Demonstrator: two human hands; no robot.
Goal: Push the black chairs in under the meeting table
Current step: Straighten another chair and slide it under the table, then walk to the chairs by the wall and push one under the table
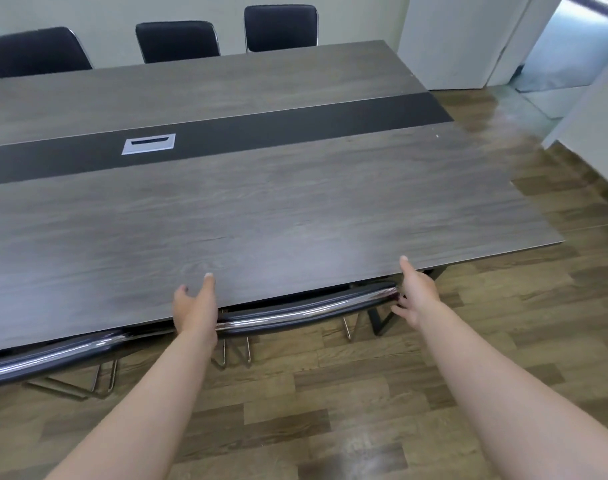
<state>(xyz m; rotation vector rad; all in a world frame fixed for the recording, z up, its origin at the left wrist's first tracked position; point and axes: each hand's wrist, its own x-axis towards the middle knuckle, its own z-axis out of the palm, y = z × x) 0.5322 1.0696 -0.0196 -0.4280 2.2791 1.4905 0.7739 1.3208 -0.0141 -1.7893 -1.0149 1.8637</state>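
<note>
The grey wood meeting table (295, 202) fills the middle of the view. A black chair (306, 311) with a chrome-trimmed backrest is tucked against the table's near edge, only its top bar and legs showing. My left hand (195, 303) rests at the left end of that bar with fingers spread and lifted. At the bar's right end my right hand (415, 292) is also open, its fingers apart, thumb raised over the table edge. A second black chair (46, 358) sits tucked at the near left. Three black chairs (178, 41) stand along the far side.
A dark strip with a silver cable hatch (148, 143) runs down the table's middle. Wood-look floor (330, 410) lies behind me and to the right. A white wall and doorway (555, 57) are at the far right, with a white wall corner (590, 133) nearer.
</note>
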